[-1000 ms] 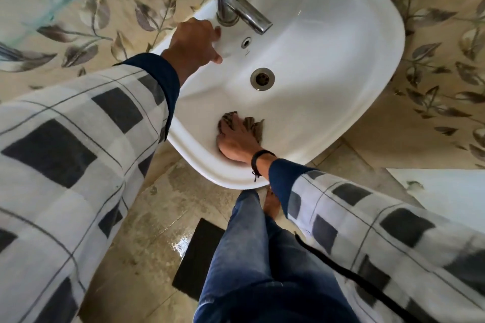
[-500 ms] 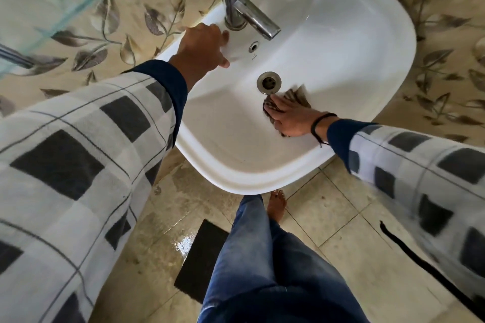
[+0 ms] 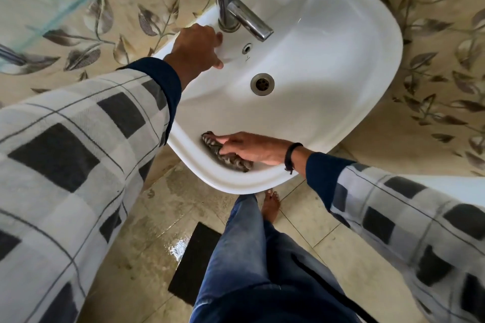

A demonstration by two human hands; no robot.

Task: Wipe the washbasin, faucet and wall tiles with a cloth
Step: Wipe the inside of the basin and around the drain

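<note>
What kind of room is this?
Most likely a bathroom: a white washbasin with a chrome faucet, leaf-patterned wall tiles, and a wet tiled floor.

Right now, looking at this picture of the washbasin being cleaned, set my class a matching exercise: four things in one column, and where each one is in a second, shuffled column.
Things
1. cloth
2. left hand
3. drain
4. dark mat

Places
A. on the floor tiles below the washbasin
B. on the back rim beside the base of the faucet
C. in the middle of the bowl's bottom
D. under the right hand, against the inside of the bowl's front edge

Pairs: 1-D, 2-B, 3-C, 4-A
</note>
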